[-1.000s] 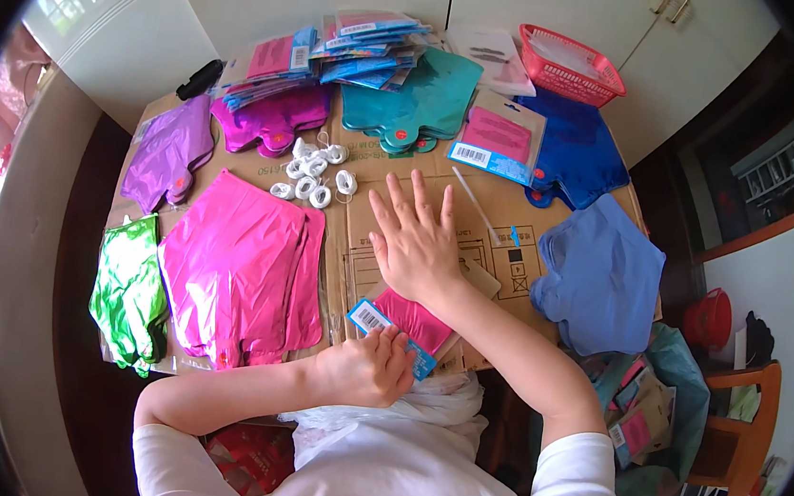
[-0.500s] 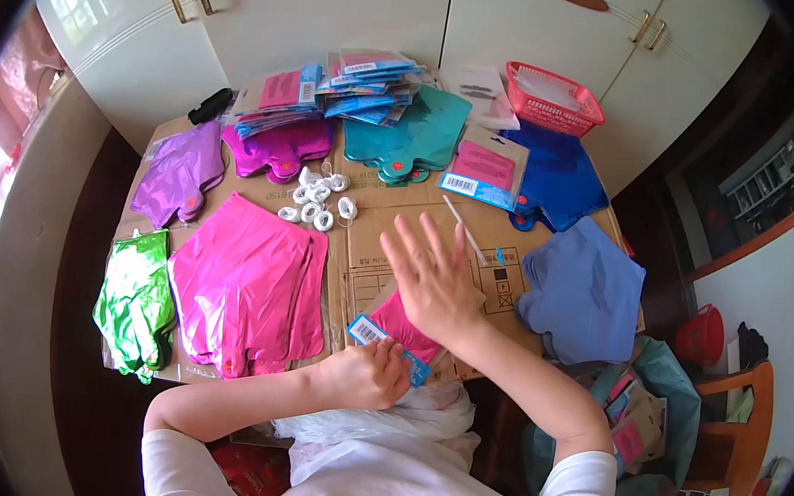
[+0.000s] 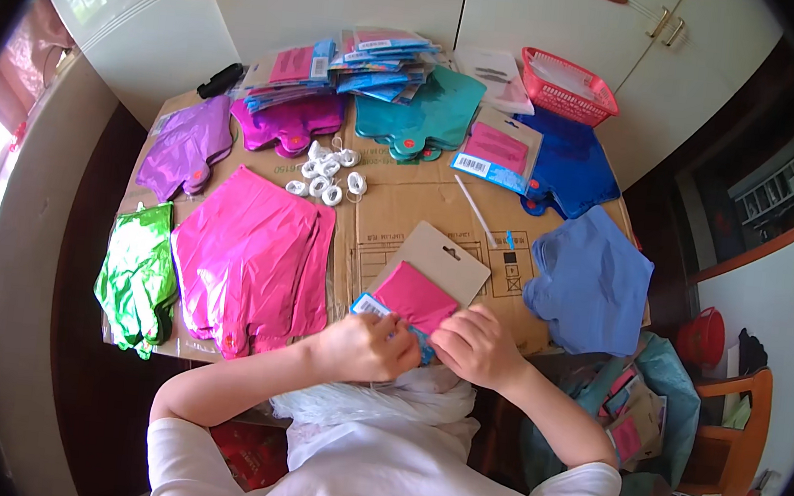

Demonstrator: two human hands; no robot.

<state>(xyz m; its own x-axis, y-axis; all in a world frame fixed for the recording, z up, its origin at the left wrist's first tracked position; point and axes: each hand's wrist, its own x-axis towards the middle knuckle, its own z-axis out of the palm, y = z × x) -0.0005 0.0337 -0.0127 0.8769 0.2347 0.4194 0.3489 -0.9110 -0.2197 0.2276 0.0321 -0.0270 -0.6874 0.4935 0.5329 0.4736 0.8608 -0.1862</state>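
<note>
At the near edge of the table, both my hands hold a flat package (image 3: 444, 260) with a tan backing card, a slotted hang hole, a folded pink foil sheet and a blue barcode strip. My left hand (image 3: 370, 347) is closed on its lower left corner. My right hand (image 3: 477, 348) pinches the lower right edge, its fingertips bent over the blue strip. A similar finished-looking package (image 3: 500, 151) lies farther back on the right. To the left of my hands is a stack of glossy pink foil sheets (image 3: 252, 267); to the right, a light blue stack (image 3: 592, 284).
Around the cardboard-covered table (image 3: 387, 207) lie green (image 3: 136, 276), purple (image 3: 185, 146), teal (image 3: 422, 112) and dark blue (image 3: 572, 164) foil stacks. Piled packages (image 3: 383, 67), white ribbon coils (image 3: 326, 172), a white straw (image 3: 474, 208) and a red basket (image 3: 569, 94) are farther back. A wooden chair (image 3: 746, 444) stands right.
My right hand has come down from its raised, spread position and closed on the package's lower right edge. The tan card now shows above the pink sheet. The view has shifted slightly.
</note>
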